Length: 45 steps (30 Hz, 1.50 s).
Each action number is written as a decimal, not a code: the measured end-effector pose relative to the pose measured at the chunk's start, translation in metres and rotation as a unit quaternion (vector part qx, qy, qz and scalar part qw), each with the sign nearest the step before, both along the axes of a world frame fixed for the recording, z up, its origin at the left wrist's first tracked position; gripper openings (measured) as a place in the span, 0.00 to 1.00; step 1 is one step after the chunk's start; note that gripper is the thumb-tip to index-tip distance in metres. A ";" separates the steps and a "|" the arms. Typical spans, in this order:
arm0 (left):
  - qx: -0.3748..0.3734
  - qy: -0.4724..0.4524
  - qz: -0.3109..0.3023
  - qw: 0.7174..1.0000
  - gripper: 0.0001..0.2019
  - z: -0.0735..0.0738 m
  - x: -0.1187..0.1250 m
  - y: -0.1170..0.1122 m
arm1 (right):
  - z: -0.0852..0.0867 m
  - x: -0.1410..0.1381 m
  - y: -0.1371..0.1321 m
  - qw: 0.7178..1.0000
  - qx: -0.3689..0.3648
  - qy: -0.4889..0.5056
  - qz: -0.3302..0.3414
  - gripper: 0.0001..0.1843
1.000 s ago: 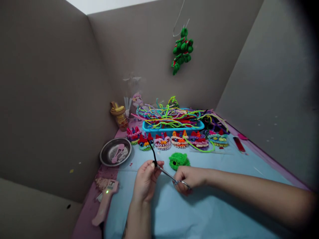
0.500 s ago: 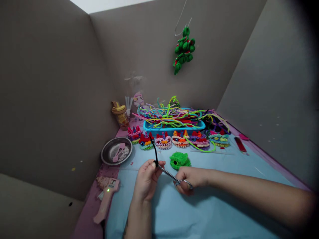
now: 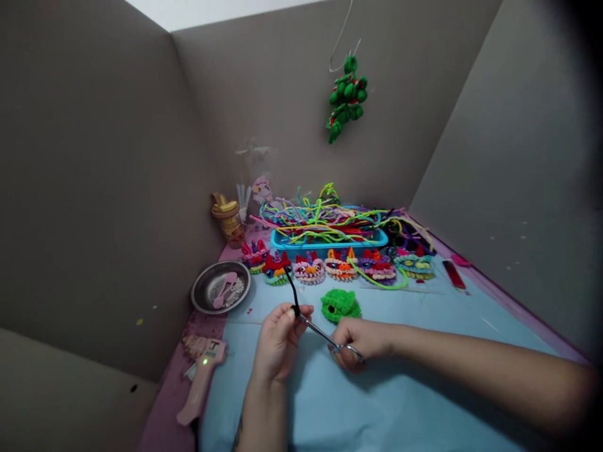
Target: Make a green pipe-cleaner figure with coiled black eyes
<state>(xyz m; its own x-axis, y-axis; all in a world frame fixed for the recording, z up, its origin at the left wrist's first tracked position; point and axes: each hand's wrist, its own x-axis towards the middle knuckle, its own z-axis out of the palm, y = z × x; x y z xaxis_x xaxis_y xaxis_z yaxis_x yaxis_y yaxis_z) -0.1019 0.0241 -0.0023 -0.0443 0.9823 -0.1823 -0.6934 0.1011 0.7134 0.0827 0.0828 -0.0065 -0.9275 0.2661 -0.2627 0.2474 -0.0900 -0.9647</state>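
Between the thumb and fingers of my left hand (image 3: 279, 336) is a black pipe cleaner (image 3: 293, 290). Its free end sticks up and bends to the left, while its lower end is bunched into a small dark coil at my fingertips. My right hand (image 3: 352, 344) is closed around the ring handles of metal forceps (image 3: 321, 331). The forceps' tips meet the black coil at my left fingers; their exact grip on it is hidden. Just beyond my right hand lies a fuzzy green piece (image 3: 341, 305) with a black round spot.
Several colourful pipe-cleaner heads (image 3: 309, 269) line up before a blue tray (image 3: 330, 245) heaped with pipe cleaners. At left are a metal bowl (image 3: 200, 301) with beads and pink pieces, a pink glue gun (image 3: 200, 383) and a yellow-lidded cup (image 3: 230, 223). A green bundle (image 3: 347, 97) hangs above.
The free end of the black pipe cleaner has dipped lower and shows a little shorter. Both hands stay nearly in place, with the forceps still at the coil.
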 end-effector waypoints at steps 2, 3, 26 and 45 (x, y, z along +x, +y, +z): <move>0.002 0.004 -0.002 1.000 0.10 0.000 0.000 0.000 | 0.001 -0.001 0.000 1.000 -0.004 0.011 0.010 0.27; 0.003 0.006 -0.003 1.000 0.10 0.000 0.000 0.000 | 0.002 -0.001 0.000 1.000 -0.005 0.017 0.015 0.29; 0.025 0.010 0.119 0.992 0.14 -0.005 -0.004 0.003 | 0.000 0.001 -0.015 0.993 0.060 -0.024 -0.099 0.07; 0.046 0.326 0.042 0.943 0.14 -0.008 0.008 0.004 | 0.006 -0.051 -0.008 0.796 -0.027 0.227 -0.561 0.17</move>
<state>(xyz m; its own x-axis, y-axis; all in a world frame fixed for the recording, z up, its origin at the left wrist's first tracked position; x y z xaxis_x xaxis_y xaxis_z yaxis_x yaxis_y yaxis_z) -0.0936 0.0278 -0.0103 -0.1962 0.9806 -0.0038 -0.1070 -0.0176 0.9941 0.0319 0.0748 -0.0006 -0.1172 0.9931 -0.0071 -0.3903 -0.0526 -0.9192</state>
